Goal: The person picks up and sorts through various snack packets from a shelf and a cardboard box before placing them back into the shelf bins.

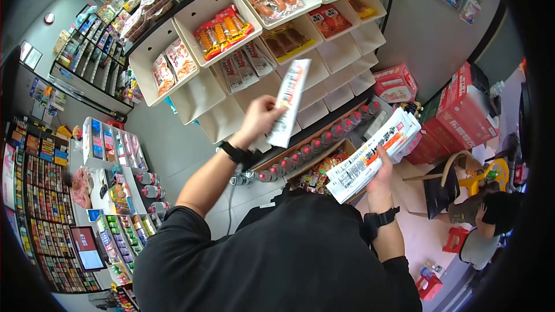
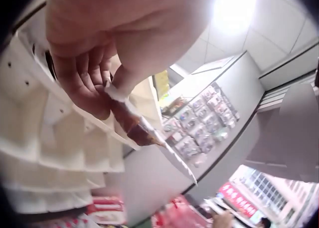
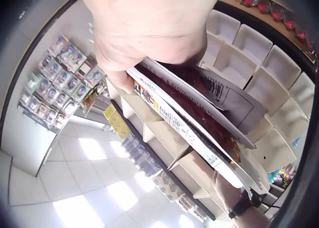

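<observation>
My left hand [image 1: 257,120] pinches the side of one long white snack packet [image 1: 291,95], held tilted in front of the sloped shelf bins. In the left wrist view the packet [image 2: 137,126] appears edge-on, a brown filling bulging on one side. To the right, my right hand [image 1: 380,176] grips a fanned stack of white packets [image 1: 357,174] with orange and black print. The right wrist view shows several packets [image 3: 199,121] layered under that hand, with brown contents between them. Similar white packets [image 1: 241,68] lie in a second-row bin beyond the left hand.
Cream bins [image 1: 217,114] climb in stepped rows, upper ones holding corn packs [image 1: 222,32], sausage packs [image 1: 277,4] and red-white packets [image 1: 173,66]. Bottles with red caps [image 1: 315,144] line the shelf's foot. Red cartons [image 1: 448,118] stand at right; a seated person [image 1: 491,219] is beyond.
</observation>
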A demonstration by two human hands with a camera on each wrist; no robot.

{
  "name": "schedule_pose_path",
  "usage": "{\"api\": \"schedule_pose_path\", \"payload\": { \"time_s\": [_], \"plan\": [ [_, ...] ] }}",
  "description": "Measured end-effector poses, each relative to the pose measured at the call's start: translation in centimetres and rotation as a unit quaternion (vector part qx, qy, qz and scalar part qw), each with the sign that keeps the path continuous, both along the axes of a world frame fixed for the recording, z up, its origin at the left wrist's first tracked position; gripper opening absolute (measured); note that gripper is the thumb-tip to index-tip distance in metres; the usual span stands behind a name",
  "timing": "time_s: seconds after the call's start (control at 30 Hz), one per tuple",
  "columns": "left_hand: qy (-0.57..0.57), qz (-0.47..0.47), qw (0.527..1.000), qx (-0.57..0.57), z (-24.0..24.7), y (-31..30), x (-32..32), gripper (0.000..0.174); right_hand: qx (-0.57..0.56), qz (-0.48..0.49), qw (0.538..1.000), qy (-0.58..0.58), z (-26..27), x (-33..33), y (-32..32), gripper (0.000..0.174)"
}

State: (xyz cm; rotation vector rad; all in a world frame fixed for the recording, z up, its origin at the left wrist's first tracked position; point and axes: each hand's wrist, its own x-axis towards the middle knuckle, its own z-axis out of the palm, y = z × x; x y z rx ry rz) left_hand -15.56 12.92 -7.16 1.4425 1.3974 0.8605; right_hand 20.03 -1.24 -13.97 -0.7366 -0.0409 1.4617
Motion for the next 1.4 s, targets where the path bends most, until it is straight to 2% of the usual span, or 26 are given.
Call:
{"api": "schedule_pose_path", "payload": {
  "time_s": [0.07, 0.13, 0.2, 0.27, 0.3, 0.33, 0.4, 0.43, 0.47, 0.53, 0.57, 0.6, 0.67, 0.7, 0.73, 0.8, 0.93, 1.07, 1.13, 1.17, 1.23, 1.33, 1.4],
  "plan": [
    [0.100, 0.050, 0.993, 0.040, -1.7, 4.3, -5.8, 0.032, 0.000, -0.004, 1.000, -0.013, 0.1, 0.2, -0.3, 0.047],
    [0.270, 0.120, 0.951, 0.095, 0.1, 7.1, -8.9, 0.037, 0.001, -0.006, 1.000, -0.017, 0.1, 0.5, -0.5, 0.050],
    [0.347, 0.132, 0.927, 0.054, 1.9, 10.0, -10.8, 0.036, -0.011, -0.014, 1.000, -0.004, -0.3, 0.7, -0.5, 0.048],
    [0.432, 0.156, 0.873, 0.163, -1.3, 13.9, -13.6, 0.039, -0.008, -0.014, 1.000, -0.015, 0.2, 0.3, -0.7, 0.047],
    [0.427, 0.157, 0.881, 0.127, 0.3, 14.0, -12.7, 0.037, -0.008, -0.016, 1.000, -0.024, 0.5, 0.3, -0.9, 0.046],
    [0.461, 0.166, 0.862, 0.132, -1.0, 16.0, -13.3, 0.039, -0.009, -0.015, 0.999, -0.027, 0.6, 0.3, -1.1, 0.046],
    [0.466, 0.216, 0.834, 0.200, -2.4, 18.5, -13.5, 0.040, -0.020, -0.015, 0.999, -0.026, 0.9, -0.1, -1.1, 0.046],
    [0.427, 0.219, 0.863, 0.157, -2.5, 19.0, -13.4, 0.043, -0.034, -0.025, 0.999, -0.034, 1.1, -0.4, -1.3, 0.045],
    [0.424, 0.219, 0.865, 0.157, -2.7, 19.2, -13.4, 0.043, -0.034, -0.026, 0.998, -0.037, 1.3, -0.4, -1.4, 0.045],
    [0.474, 0.225, 0.828, 0.198, -3.3, 19.9, -13.3, 0.044, -0.044, -0.034, 0.998, -0.035, 1.5, -0.4, -1.8, 0.042],
    [0.543, 0.230, 0.765, 0.258, -5.8, 21.4, -14.4, 0.043, -0.036, -0.038, 0.998, -0.039, 1.5, -0.4, -1.9, 0.040],
    [0.542, 0.229, 0.766, 0.258, -5.8, 21.4, -14.6, 0.043, -0.037, -0.039, 0.998, -0.040, 1.6, -0.3, -2.0, 0.040],
    [0.590, 0.108, 0.777, 0.190, -4.6, 20.2, -14.3, 0.036, -0.039, -0.032, 0.998, -0.045, 1.9, -0.2, -2.3, 0.040],
    [0.640, 0.023, 0.744, 0.189, -0.9, 17.1, -12.4, 0.032, -0.047, -0.044, 0.997, -0.046, 2.2, -0.3, -2.3, 0.041],
    [0.668, 0.024, 0.704, 0.240, -3.0, 16.9, -13.3, 0.025, -0.042, -0.049, 0.997, -0.047, 2.3, -0.4, -2.0, 0.041],
    [0.615, -0.059, 0.776, 0.129, -2.6, 14.9, -13.1, 0.022, -0.030, -0.055, 0.996, -0.056, 2.2, -0.3, -2.4, 0.041],
    [0.599, -0.119, 0.773, 0.174, -4.3, 14.1, -14.3, 0.020, -0.022, -0.051, 0.997, -0.047, 1.7, -0.1, -2.2, 0.040],
    [0.609, -0.123, 0.773, 0.133, -4.1, 14.3, -13.6, 0.025, -0.017, -0.021, 0.999, -0.039, 1.6, -0.3, -2.0, 0.039],
    [0.497, -0.069, 0.816, 0.288, -2.8, 13.5, -11.0, 0.035, -0.015, -0.017, 0.999, -0.040, 2.2, -0.9, -1.6, 0.039],
    [0.494, -0.068, 0.818, 0.287, -2.5, 13.7, -9.4, 0.035, -0.018, -0.014, 0.999, -0.038, 2.4, -0.9, -1.7, 0.040],
    [0.471, -0.114, 0.848, 0.216, -2.6, 14.5, -7.8, 0.043, -0.015, 0.000, 0.999, -0.037, 2.4, -0.7, -2.2, 0.041],
    [0.454, -0.097, 0.843, 0.272, -5.7, 16.9, -7.7, 0.036, 0.003, 0.005, 0.999, -0.042, 2.7, -0.7, -1.8, 0.042],
    [0.463, -0.109, 0.842, 0.255, -6.4, 17.6, -7.5, 0.037, 0.004, -0.003, 0.999, -0.052, 2.6, -0.5, -2.3, 0.042]
  ]
}}
